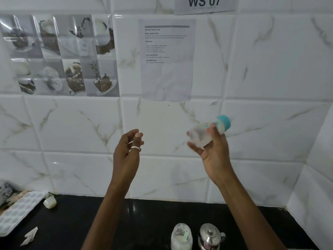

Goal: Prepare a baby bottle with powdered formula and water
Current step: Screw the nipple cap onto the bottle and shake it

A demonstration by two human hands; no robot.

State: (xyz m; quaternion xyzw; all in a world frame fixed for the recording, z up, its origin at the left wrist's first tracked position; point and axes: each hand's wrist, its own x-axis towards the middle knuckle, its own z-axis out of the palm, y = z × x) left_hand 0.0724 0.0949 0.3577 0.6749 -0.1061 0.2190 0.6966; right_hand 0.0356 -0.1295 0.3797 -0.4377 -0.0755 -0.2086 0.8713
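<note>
Right hand (214, 152) is clamped round the capped, motion-blurred baby bottle (207, 132), tilted up, probably shaking to mix; left hand (128, 150) beside it hangs loose, holding nothing.

Both arms are raised; the left hand (128, 147) is loosely curled and empty, the right hand (212, 148) gripping.

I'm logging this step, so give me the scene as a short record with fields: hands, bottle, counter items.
right hand: grips baby bottle, raised and tilted, blurred
bottle cap: teal, on
left hand: empty, open, ring on a finger
counter: black
formula jar: open, scoop inside
steel kettle: lid on, right of jar
</note>
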